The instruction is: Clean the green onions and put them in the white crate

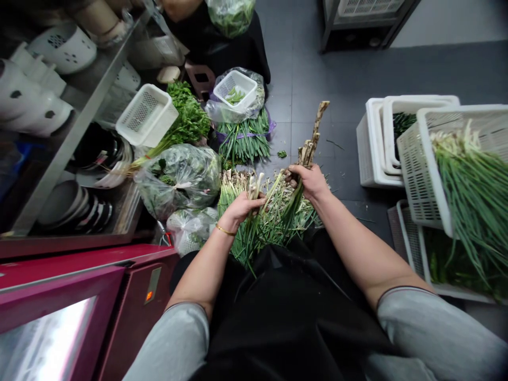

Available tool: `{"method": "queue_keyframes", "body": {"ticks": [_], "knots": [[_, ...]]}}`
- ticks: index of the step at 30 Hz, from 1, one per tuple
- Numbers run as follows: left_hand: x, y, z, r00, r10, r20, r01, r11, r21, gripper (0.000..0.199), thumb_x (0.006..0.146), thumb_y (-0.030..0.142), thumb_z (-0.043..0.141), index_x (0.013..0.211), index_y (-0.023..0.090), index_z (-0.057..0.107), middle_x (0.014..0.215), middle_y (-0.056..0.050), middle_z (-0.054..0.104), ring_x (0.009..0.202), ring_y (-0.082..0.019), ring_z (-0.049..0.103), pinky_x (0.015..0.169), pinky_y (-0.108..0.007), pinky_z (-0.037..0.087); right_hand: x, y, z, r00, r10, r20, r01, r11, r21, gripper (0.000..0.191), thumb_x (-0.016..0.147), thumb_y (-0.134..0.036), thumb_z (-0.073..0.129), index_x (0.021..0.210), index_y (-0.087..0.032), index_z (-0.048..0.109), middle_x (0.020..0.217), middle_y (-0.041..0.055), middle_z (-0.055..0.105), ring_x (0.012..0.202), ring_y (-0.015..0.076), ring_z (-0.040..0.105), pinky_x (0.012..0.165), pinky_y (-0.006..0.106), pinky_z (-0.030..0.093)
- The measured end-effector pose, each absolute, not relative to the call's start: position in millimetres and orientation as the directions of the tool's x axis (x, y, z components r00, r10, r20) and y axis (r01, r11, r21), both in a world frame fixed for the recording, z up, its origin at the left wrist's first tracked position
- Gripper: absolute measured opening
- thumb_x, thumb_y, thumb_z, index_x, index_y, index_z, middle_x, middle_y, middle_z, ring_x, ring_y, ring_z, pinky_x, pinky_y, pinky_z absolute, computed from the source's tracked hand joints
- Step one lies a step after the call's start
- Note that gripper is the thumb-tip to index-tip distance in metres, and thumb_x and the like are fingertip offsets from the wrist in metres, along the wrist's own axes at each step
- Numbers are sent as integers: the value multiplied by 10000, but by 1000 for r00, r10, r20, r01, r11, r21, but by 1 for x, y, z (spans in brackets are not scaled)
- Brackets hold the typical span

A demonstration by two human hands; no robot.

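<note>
My left hand (239, 209) is closed around a few green onions (256, 185) with pale, clean-looking stem ends pointing up. Opposite it, my right hand (313, 182) grips a bunch of unpeeled green onions (307, 151), whose brown, dirty root ends stick up past the thumb while the green leaves hang below. One pale stem (274, 189) slants between the two hands; which hand holds it I cannot tell. Beneath both hands lies a loose heap of green onions (260, 235), with a row of rooty ends (234, 182) at its far left and strewn peelings among the leaves.
Bagged greens (182, 177), leafy herbs (186, 111) and a white basket (146, 115) crowd the left beside a metal shelf (79, 124). At the right, a white crate (424, 174) holds green onions. Another person in dark clothing (246, 53) sits ahead near a small basket (242, 82).
</note>
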State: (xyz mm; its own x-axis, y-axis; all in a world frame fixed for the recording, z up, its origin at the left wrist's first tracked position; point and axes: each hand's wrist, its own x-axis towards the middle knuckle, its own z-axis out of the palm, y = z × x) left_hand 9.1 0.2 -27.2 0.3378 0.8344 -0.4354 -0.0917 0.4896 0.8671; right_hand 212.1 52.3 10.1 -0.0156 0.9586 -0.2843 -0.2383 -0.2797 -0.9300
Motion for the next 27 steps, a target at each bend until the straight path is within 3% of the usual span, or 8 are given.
{"method": "queue_keyframes", "body": {"ticks": [4,8,11,15,18,20,24,27], "knots": [[9,1,-23,337,843,-419,-50,460,886,397,558,397,832,750,103,648,587,-22,629,408,-63,442,384,-213,289,210,50,14,38,957,-286,-306,-262,-915,175,609,-322,633,610,-159,568,557,11,623,435,81,528,357,176,359],[13,-1,-17,387,838,-386,-107,456,883,427,637,434,786,874,92,690,706,-74,696,402,-50,405,386,-220,260,200,40,11,-58,964,-259,-230,-266,-936,196,625,-346,668,631,-160,608,555,6,630,405,83,501,375,201,395],[18,-1,-13,364,851,-378,-137,451,882,451,635,454,790,890,93,700,652,-62,679,396,-46,387,391,-219,231,193,35,9,-70,967,-246,-198,-256,-946,186,619,-334,682,611,-166,601,538,-6,618,396,82,489,381,207,400],[16,2,-15,324,853,-409,-72,454,888,403,612,434,812,787,90,696,569,-44,638,387,-48,383,391,-217,214,204,45,16,98,960,-261,-308,-220,-926,178,644,-323,648,609,-176,552,538,-20,597,400,69,468,376,198,366],[10,2,-19,323,841,-435,-46,473,880,388,605,421,815,761,86,697,561,-50,640,369,-42,352,382,-223,191,224,60,22,295,928,-227,-383,-103,-918,157,703,-309,612,644,-180,544,585,-9,610,432,63,473,390,196,338],[6,1,-20,306,848,-432,-71,473,878,393,617,431,804,782,90,700,579,-54,649,370,-42,344,381,-227,179,234,65,20,285,944,-166,-263,-90,-961,174,732,-340,628,697,-175,584,628,10,630,451,75,478,403,213,336],[2,3,-17,235,883,-406,-52,428,902,382,656,440,782,821,104,702,582,-38,633,382,-45,331,386,-234,168,237,66,3,85,993,-78,275,-98,-956,297,582,-364,813,712,-194,606,613,1,603,542,133,516,490,256,389],[3,5,-14,228,888,-400,11,409,913,372,690,450,754,821,105,704,588,-38,633,393,-47,319,399,-235,189,232,62,0,94,996,6,399,-32,-917,284,628,-397,789,663,-205,584,598,-3,566,618,165,545,572,286,414]]}}
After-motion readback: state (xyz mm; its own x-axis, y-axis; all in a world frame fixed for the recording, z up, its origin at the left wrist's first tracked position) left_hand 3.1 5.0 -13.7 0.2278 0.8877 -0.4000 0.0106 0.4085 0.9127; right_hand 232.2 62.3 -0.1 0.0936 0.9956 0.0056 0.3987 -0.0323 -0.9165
